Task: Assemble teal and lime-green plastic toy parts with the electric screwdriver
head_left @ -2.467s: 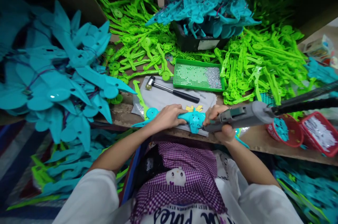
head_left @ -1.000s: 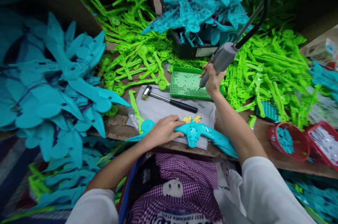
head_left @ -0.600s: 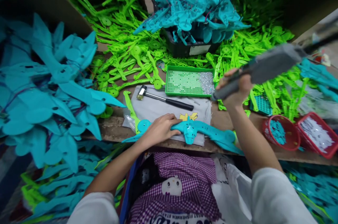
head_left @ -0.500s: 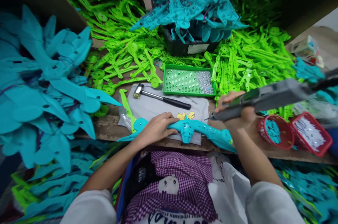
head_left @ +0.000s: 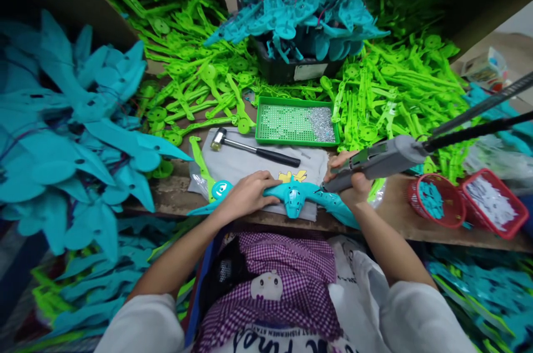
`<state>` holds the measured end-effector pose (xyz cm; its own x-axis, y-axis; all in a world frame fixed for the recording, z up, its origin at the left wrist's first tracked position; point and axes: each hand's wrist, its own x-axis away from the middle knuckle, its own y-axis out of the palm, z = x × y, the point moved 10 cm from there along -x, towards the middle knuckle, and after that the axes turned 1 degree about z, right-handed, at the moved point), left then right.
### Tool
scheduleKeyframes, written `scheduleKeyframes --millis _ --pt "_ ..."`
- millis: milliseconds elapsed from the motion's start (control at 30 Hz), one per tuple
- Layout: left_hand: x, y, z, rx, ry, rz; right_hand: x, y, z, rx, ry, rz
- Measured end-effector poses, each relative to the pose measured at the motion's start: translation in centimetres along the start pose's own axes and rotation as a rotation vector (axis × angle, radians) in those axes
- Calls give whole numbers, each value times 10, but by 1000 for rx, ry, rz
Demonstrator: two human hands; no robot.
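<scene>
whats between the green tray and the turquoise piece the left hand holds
Between the green tray and the turquoise piece: the black hammer handle on the grey cloth, then the cloth's yellow print, nearer the piece. The head view shows it.

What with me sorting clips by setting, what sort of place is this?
Probably an assembly workshop: a corded power tool in the right hand, a green tray of small metal pieces, and heaps of lime parts and teal parts.
</scene>
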<state>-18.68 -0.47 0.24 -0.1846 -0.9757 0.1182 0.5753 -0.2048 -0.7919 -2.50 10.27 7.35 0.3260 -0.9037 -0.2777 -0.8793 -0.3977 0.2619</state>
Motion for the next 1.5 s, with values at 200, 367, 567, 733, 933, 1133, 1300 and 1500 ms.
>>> scheduleKeyframes --millis 200,367,567,733,933,1133,1300,1500 --pt "-1 1 -1 -3 -1 -4 3 24 16 68 84 -237" --pt "-1 0 -1 -1 -20 -20 12 28 18 101 71 -332" --pt "0 -1 1 16 -12 -23 -21 23 -14 85 -28 -108" --pt "0 -2 2 19 -12 -13 -101 38 -19 91 -193 129" --pt "1 -3 5 3 6 -13 -147 51 40 183 -208 100" --pt "1 -4 6 7 18 -12 -146 42 51 191 -219 119" --pt "1 -4 6 10 33 10 -146 44 51 188 -233 105" --pt "1 -3 4 15 27 10 -145 44 53 175 -231 112"
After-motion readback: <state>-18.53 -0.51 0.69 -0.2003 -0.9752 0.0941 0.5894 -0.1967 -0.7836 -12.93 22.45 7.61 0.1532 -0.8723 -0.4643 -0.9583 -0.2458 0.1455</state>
